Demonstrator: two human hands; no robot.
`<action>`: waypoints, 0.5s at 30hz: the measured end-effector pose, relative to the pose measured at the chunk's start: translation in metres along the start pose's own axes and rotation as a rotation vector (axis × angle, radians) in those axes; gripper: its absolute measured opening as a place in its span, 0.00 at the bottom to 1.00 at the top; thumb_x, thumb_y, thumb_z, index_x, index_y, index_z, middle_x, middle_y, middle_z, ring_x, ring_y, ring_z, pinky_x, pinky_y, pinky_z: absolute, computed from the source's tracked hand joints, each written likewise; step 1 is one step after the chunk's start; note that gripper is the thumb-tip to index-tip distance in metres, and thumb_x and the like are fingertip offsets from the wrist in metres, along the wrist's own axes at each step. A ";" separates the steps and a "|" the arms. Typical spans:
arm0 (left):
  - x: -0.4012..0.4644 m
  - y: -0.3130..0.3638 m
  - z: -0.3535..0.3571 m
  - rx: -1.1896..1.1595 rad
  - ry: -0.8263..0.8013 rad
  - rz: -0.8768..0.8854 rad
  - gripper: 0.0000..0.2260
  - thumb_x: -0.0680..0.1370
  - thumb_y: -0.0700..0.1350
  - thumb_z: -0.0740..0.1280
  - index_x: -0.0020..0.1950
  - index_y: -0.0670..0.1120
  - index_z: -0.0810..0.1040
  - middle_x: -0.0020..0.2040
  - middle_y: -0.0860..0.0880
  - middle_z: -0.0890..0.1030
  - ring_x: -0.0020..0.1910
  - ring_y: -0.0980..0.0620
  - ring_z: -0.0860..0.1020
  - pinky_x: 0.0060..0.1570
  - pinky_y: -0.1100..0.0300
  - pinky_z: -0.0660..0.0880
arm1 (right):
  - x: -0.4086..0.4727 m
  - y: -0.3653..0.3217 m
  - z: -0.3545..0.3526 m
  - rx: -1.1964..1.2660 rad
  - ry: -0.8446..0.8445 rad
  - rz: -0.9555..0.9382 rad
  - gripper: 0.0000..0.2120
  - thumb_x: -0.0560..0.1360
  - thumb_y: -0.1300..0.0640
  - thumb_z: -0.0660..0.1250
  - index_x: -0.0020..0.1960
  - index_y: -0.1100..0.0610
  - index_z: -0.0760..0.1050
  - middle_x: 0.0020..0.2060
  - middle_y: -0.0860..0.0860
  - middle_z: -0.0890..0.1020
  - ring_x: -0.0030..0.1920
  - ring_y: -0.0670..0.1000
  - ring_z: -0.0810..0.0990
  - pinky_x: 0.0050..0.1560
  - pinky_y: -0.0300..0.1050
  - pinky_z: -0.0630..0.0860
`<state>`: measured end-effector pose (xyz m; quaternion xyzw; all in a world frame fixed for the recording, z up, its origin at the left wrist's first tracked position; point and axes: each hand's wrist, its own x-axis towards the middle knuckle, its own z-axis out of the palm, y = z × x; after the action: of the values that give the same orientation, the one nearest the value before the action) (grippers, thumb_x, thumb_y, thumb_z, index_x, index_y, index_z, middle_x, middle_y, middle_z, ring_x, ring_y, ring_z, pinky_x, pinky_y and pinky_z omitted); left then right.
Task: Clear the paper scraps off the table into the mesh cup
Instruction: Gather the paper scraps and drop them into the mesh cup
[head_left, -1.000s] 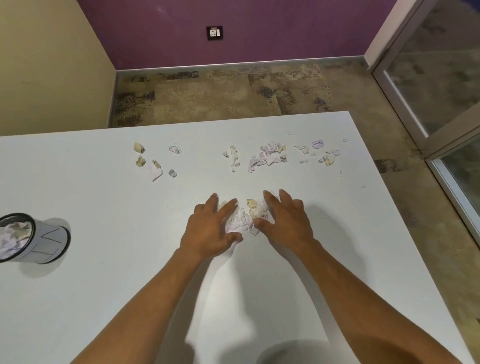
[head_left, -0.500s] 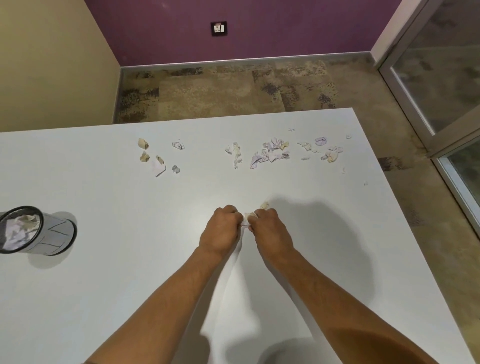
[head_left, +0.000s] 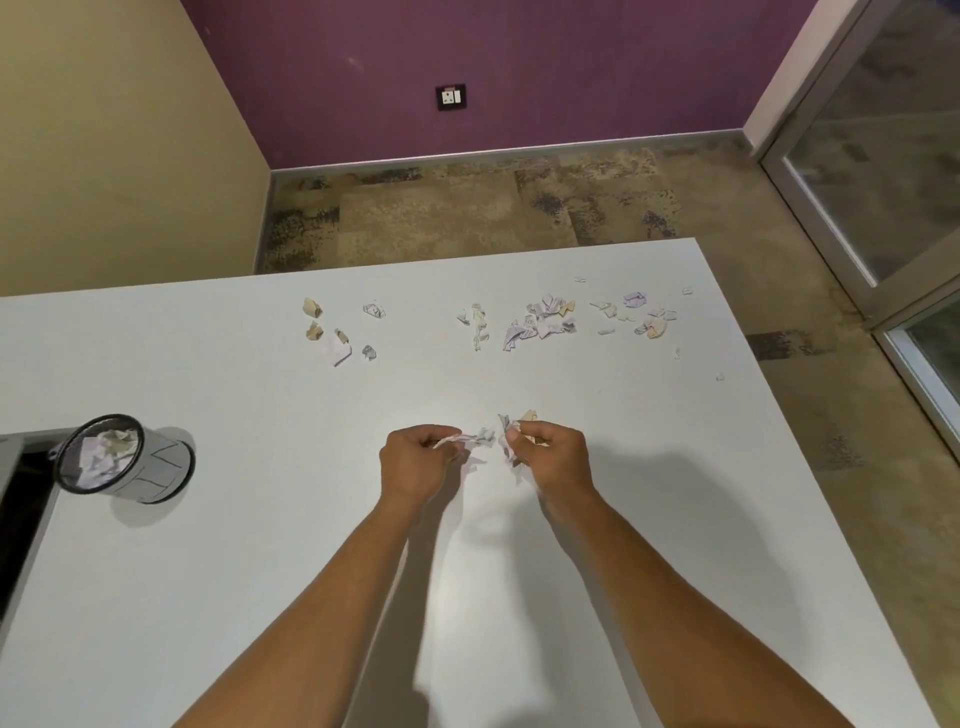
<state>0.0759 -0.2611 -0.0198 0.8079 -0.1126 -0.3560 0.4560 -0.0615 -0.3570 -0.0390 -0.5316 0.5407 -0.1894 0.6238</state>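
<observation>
My left hand (head_left: 415, 462) and my right hand (head_left: 553, 457) are both curled around a gathered bunch of paper scraps (head_left: 491, 439) at the middle of the white table (head_left: 260, 571), held slightly apart. More scraps lie further back: a small group (head_left: 332, 332) at the left, a purple and white cluster (head_left: 540, 322) in the middle, and a few pieces (head_left: 644, 314) at the right. The black mesh cup (head_left: 119, 460) stands at the left of the table with crumpled paper inside it.
The table's right edge runs diagonally down the right side, with patterned floor (head_left: 467, 208) beyond the far edge. A dark gap (head_left: 21, 499) shows at the table's left edge beside the cup. Glass door panels (head_left: 883, 156) stand at the right.
My hands went from flat and spread around the scraps to closed together on them, then lifted and drew a little apart with the scraps in their fingers.
</observation>
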 end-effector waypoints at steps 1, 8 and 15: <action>-0.004 0.000 -0.005 -0.080 0.001 -0.028 0.08 0.70 0.37 0.75 0.41 0.50 0.85 0.40 0.51 0.86 0.38 0.55 0.85 0.45 0.63 0.78 | -0.003 -0.002 0.001 0.070 -0.023 0.027 0.08 0.68 0.50 0.76 0.46 0.51 0.85 0.39 0.51 0.87 0.43 0.56 0.85 0.55 0.59 0.79; -0.025 -0.001 -0.057 -0.379 0.027 -0.080 0.07 0.70 0.34 0.75 0.43 0.46 0.86 0.41 0.46 0.86 0.40 0.50 0.85 0.51 0.56 0.80 | -0.046 -0.030 0.027 0.478 -0.153 0.096 0.06 0.74 0.65 0.70 0.42 0.59 0.84 0.40 0.55 0.85 0.44 0.51 0.82 0.54 0.44 0.79; -0.036 -0.009 -0.143 -0.528 0.079 -0.076 0.08 0.69 0.30 0.74 0.43 0.41 0.85 0.40 0.45 0.86 0.38 0.51 0.85 0.48 0.59 0.80 | -0.098 -0.057 0.099 0.617 -0.242 0.176 0.06 0.74 0.69 0.68 0.43 0.62 0.82 0.37 0.53 0.85 0.38 0.46 0.84 0.40 0.33 0.78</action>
<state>0.1452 -0.1441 0.0373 0.6777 0.0324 -0.3583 0.6413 0.0113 -0.2530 0.0418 -0.2877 0.4239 -0.2251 0.8288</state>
